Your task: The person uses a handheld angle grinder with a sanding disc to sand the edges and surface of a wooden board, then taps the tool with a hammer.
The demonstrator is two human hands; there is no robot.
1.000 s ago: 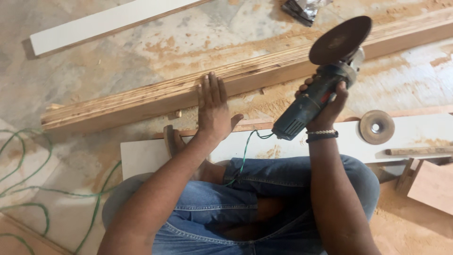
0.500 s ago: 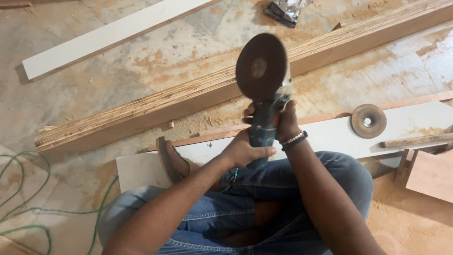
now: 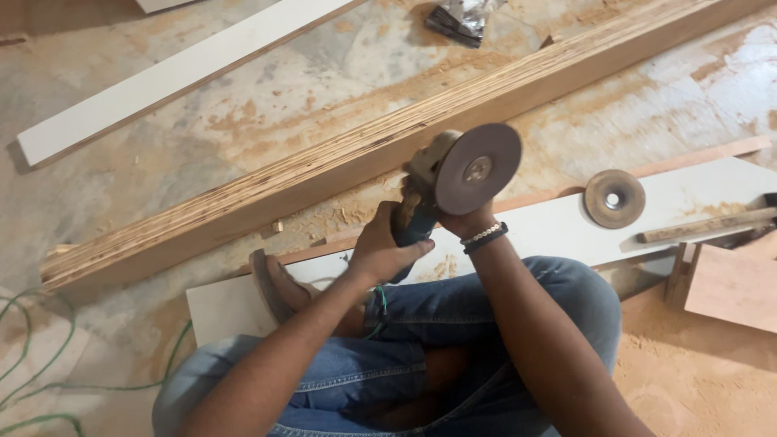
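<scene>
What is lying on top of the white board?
On the white board lie a loose round disc, a wooden handle and sawdust; the legs cover its middle.

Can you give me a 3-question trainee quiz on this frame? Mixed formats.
1. True or false: the left hand grips the body of the angle grinder.
2. Which lies on the white board to the right of the person's arms? A) a loose round disc B) a paint can C) a drill
3. Fill in: the green cable trails over the floor at the ____ edge of the view.

Key: 1 true. 2 A, the loose disc. 3 left. The right hand sits behind the grinder's mounted disc, mostly hidden.
</scene>
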